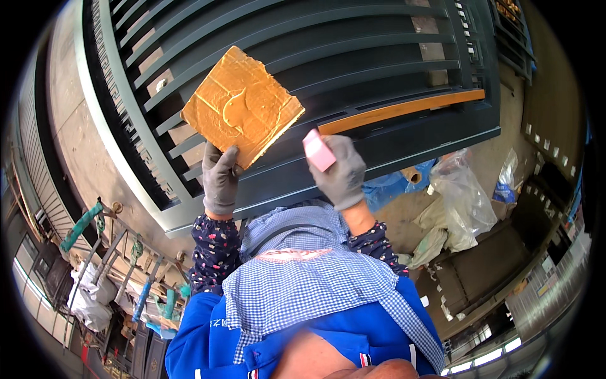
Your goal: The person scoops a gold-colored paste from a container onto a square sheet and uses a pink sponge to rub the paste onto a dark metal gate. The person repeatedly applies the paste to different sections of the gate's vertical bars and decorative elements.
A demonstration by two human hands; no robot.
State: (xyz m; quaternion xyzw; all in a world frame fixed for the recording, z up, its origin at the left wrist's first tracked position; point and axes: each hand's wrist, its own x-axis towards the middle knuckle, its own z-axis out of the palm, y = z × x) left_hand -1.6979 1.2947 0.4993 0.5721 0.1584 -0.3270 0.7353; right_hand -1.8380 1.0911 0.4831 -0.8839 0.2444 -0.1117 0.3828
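The right hand (341, 174) is clamped on the pink block (319, 150). The block appears beside the orange-brown strip's (404, 112) left end—contact unclear; the strip's long axis runs rightward along the slatted frame (442, 136). The left hand (221, 179)—farther from the strip—pinches the coated cardboard (243, 104).

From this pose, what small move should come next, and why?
Probably touch the pink block to the golden smear on the cardboard: the right hand holds the block apart from it, the left hand holds the cardboard up close by, and the smear looks thick and glossy.
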